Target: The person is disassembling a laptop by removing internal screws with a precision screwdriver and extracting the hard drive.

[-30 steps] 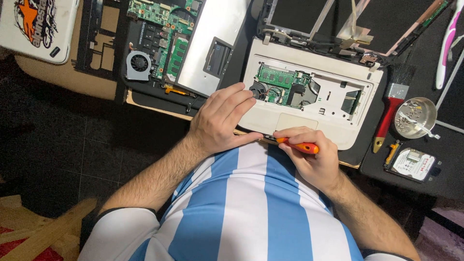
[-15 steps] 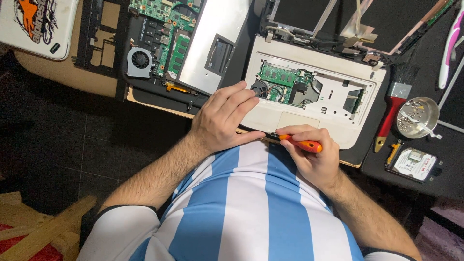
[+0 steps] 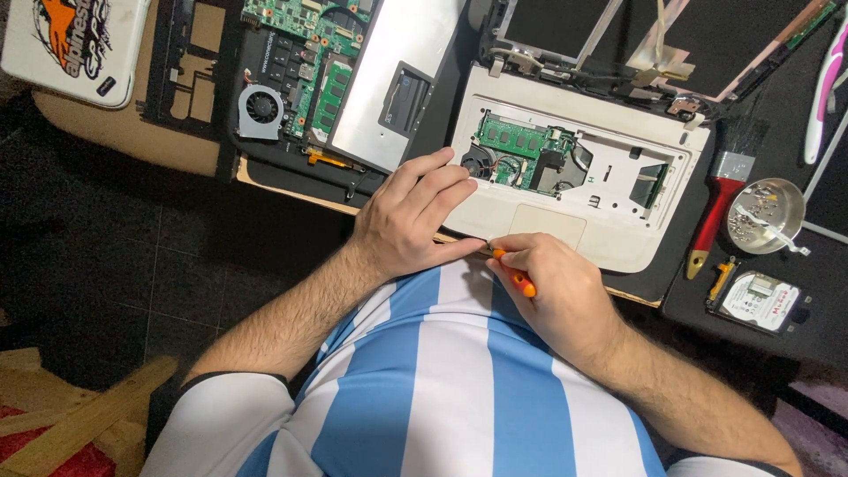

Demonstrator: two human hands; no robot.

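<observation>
Right hand is curled around an orange-handled screwdriver, fingers pinching the handle so that the tip points left toward the front edge of the white laptop base. Only a short length of the handle shows between the fingers – the tip itself is too small to make out against the edge. Left hand lies flat on the front left corner of the same base, fingers loosely spread and pressed down on the palm rest, thumb stretched toward the screwdriver and nearly meeting it.

That base sits opened on the dark table, its green circuit board exposed in a cut-out just beyond the left fingertips. To its left lies a second stripped laptop with a round fan – well apart from both hands. On the right, a red-handled brush rests beside a small metal bowl, with a bare hard drive just below them.
</observation>
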